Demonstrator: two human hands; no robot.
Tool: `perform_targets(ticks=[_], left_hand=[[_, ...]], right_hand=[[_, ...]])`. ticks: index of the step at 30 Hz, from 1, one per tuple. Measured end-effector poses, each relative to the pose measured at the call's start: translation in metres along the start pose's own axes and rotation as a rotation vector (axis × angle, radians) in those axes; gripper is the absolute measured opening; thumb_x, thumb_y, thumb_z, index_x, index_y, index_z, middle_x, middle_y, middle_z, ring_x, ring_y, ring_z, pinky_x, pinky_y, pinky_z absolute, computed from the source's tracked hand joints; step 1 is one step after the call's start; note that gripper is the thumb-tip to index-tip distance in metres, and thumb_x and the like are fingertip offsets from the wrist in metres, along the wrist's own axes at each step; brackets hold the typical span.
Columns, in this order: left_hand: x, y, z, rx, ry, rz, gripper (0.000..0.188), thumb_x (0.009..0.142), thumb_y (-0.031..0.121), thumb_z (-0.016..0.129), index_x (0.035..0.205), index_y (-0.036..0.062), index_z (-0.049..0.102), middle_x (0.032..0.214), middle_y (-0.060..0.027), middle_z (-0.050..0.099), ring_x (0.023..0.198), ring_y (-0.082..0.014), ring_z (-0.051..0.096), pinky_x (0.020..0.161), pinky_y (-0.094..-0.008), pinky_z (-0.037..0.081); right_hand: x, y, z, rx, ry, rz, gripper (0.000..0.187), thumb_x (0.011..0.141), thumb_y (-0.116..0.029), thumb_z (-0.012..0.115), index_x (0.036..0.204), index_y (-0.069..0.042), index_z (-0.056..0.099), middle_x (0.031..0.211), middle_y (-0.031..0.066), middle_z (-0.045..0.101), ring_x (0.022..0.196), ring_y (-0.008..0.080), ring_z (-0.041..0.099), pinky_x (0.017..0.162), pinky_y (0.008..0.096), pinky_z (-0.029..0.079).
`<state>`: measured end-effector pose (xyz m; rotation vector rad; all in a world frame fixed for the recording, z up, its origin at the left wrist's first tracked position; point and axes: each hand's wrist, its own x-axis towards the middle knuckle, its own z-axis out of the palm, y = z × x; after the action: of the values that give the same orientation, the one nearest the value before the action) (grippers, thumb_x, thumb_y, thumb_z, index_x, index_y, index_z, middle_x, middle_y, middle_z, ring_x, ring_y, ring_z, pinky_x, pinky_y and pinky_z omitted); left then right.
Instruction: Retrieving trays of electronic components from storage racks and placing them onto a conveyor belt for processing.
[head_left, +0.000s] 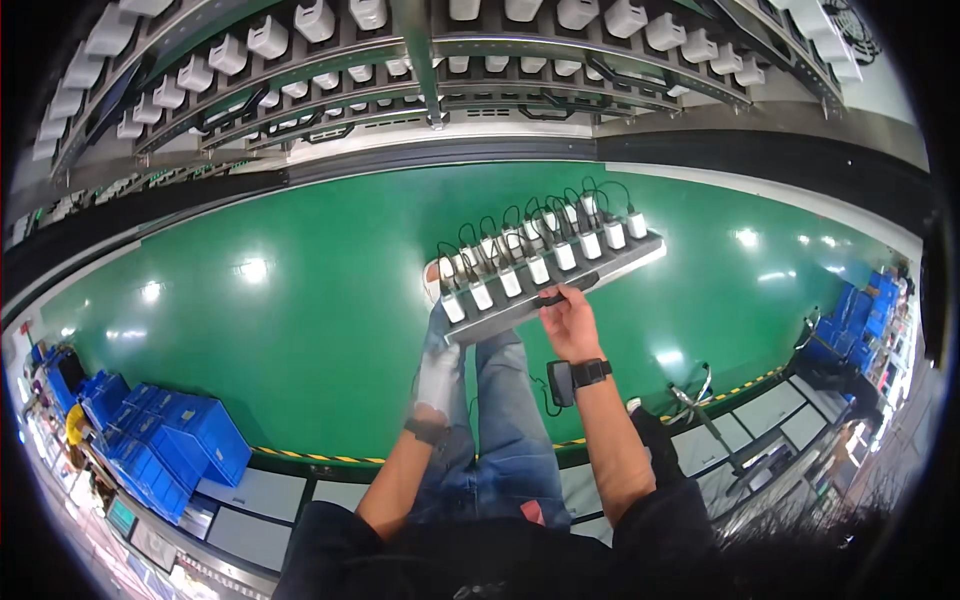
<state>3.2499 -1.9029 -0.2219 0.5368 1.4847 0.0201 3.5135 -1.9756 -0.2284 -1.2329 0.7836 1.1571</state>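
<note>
A long dark rack (pixel 495 322) is held out over the floor in front of my legs, its right end tilted farther away. Two rows of white box-shaped power adapters (pixel 538 270) stand upright on it, with thin black cables looping from their tops. My left hand (pixel 438 368), in a pale glove, is closed at the rack's left end; its fingertips are partly hidden. Bare and closed, my right hand (pixel 570 322) grips the black handle (pixel 550 299) on the rack's near side.
Ahead rise metal shelves (pixel 480 45) with rows of similar white units, behind a dark rail (pixel 440 153). Blue crates (pixel 175 440) are stacked behind left, and more blue crates (pixel 850 320) stand at right. A wheeled chair base (pixel 692 395) sits behind right, near yellow-black floor tape (pixel 320 457).
</note>
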Motion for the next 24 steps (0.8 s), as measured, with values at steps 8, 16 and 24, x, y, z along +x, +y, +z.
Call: perform_targets(ticks=[8, 16, 24], left_hand=[[0.063, 0.063, 0.014, -0.61, -0.149, -0.233, 0.033, 0.099, 0.023, 0.062, 0.128, 0.0081, 0.058, 0.131, -0.0161, 0.067, 0.12, -0.0383, 0.065, 0.1, -0.0557, 0.056], [0.108, 0.077, 0.018, -0.604, -0.142, -0.209, 0.034, 0.093, 0.013, 0.069, 0.123, -0.001, 0.062, 0.122, -0.0222, 0.069, 0.117, -0.0418, 0.065, 0.104, -0.0587, 0.051], [0.229, 0.125, 0.048, -0.626, -0.225, 0.037, 0.025, 0.084, 0.008, 0.072, 0.107, 0.0009, 0.065, 0.117, -0.0199, 0.068, 0.113, -0.0413, 0.064, 0.105, -0.0618, 0.049]], right_hand=[[-0.028, 0.01, -0.012, 0.192, -0.125, -0.012, 0.009, 0.099, -0.021, 0.069, 0.105, -0.015, 0.065, 0.106, 0.0003, 0.072, 0.09, 0.0084, 0.061, 0.085, 0.0355, 0.055], [-0.014, 0.028, -0.012, 0.356, -0.14, 0.057, 0.013, 0.103, -0.025, 0.066, 0.107, -0.013, 0.065, 0.116, -0.0002, 0.069, 0.11, 0.0121, 0.063, 0.094, 0.0352, 0.055], [0.065, 0.012, 0.025, 0.457, -0.194, 0.007, 0.01, 0.1, -0.022, 0.068, 0.108, -0.018, 0.064, 0.115, -0.0062, 0.071, 0.113, 0.0095, 0.061, 0.109, 0.0405, 0.044]])
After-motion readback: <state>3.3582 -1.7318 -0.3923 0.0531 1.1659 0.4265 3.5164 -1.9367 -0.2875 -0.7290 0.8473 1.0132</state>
